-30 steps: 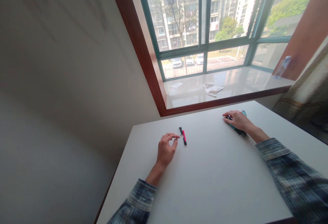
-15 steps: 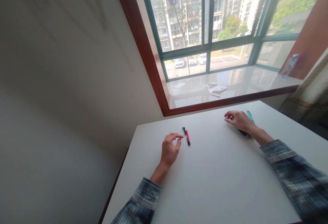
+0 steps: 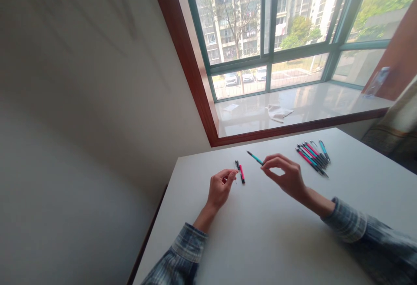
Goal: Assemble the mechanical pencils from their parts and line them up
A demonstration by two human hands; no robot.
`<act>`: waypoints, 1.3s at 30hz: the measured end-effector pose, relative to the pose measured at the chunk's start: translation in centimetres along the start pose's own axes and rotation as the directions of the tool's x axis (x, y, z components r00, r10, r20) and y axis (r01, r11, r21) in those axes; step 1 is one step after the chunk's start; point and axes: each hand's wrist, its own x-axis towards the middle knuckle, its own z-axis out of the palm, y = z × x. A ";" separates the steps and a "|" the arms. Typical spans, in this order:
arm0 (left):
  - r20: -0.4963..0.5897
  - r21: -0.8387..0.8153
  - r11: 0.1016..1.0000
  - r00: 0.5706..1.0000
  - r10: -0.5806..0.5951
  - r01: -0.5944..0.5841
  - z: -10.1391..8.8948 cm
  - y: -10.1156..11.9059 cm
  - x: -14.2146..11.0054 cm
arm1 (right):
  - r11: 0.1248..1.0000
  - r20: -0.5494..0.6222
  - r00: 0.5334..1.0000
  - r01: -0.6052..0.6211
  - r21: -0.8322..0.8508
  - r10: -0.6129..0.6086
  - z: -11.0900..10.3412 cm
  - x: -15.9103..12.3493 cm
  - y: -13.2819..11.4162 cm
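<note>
My right hand [image 3: 286, 174] pinches a teal pen [image 3: 255, 158] between thumb and fingertips. The pen is raised over the table, its dark tip pointing up and left. My left hand [image 3: 222, 188] is closed in a pinch; whatever is between its fingers, if anything, is too small to make out. Just past its fingertips lie a pink pen part [image 3: 242, 174] with a dark end, a short black piece [image 3: 237, 164] and a thin clear piece, partly covered by the fingers. To the right, several pink and teal pens [image 3: 311, 157] lie side by side.
The white table [image 3: 260, 233] meets the wall and window ledge at the back. A white cloth [image 3: 278, 113], a sheet of paper [image 3: 231, 107] and a clear bottle [image 3: 376, 83] are on the ledge. A curtain [image 3: 387, 122] hangs at the right.
My right hand has moved left from the pen row with a teal pen in it, uncovering the other pens. My left thumb and fingers have closed together. The view has shifted slightly.
</note>
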 end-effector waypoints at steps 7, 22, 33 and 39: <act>0.135 -0.295 0.953 0.990 -0.033 0.072 0.4 1.2 -0.2 | 0.900 0.432 0.806 0.434 0.033 -0.404 4.2 -3.3 -1.8; 0.132 0.015 0.999 0.991 0.031 -0.033 1.3 1.2 -0.8 | 0.848 0.240 0.852 -0.507 0.155 0.466 3.8 -2.3 3.0; 0.176 -0.011 1.000 0.984 0.023 -0.022 1.2 1.0 -0.6 | 0.877 0.250 0.866 -0.469 0.107 0.433 3.9 -2.0 2.8; 0.157 -0.019 1.000 0.987 -0.010 0.013 1.1 0.5 -0.5 | 0.898 0.236 0.884 -0.432 0.078 0.404 3.5 -1.5 2.2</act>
